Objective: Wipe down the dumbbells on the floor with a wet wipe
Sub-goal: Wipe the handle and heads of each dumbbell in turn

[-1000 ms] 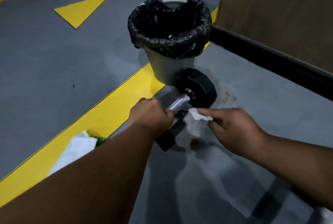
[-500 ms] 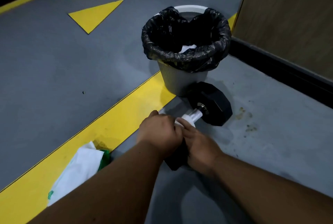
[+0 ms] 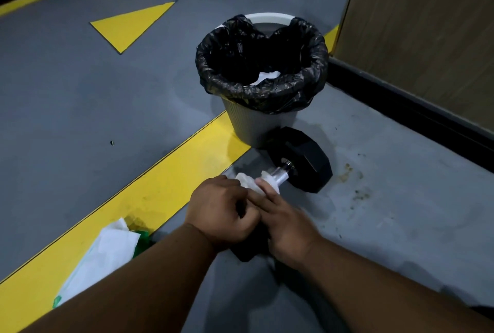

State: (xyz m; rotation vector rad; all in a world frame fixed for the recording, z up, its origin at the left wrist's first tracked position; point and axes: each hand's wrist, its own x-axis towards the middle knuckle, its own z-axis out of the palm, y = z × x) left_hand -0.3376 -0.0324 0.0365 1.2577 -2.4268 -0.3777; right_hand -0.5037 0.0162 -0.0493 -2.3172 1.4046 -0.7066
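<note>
Your left hand (image 3: 222, 212) gripped the dumbbell (image 3: 299, 161) handle on the floor, near end hidden beneath; your right hand (image 3: 286, 223) pinched the wipe (image 3: 248, 181) around the bar. Best was to rotate the wipe fully and slide toward the far head, which touched the bin (image 3: 256, 129)

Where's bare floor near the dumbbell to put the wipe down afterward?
Open grey floor lies right of the dumbbell, toward the black baseboard, though stained. Crowded: the bin sits against the far head, and the wipe packet covers the yellow stripe.
</note>
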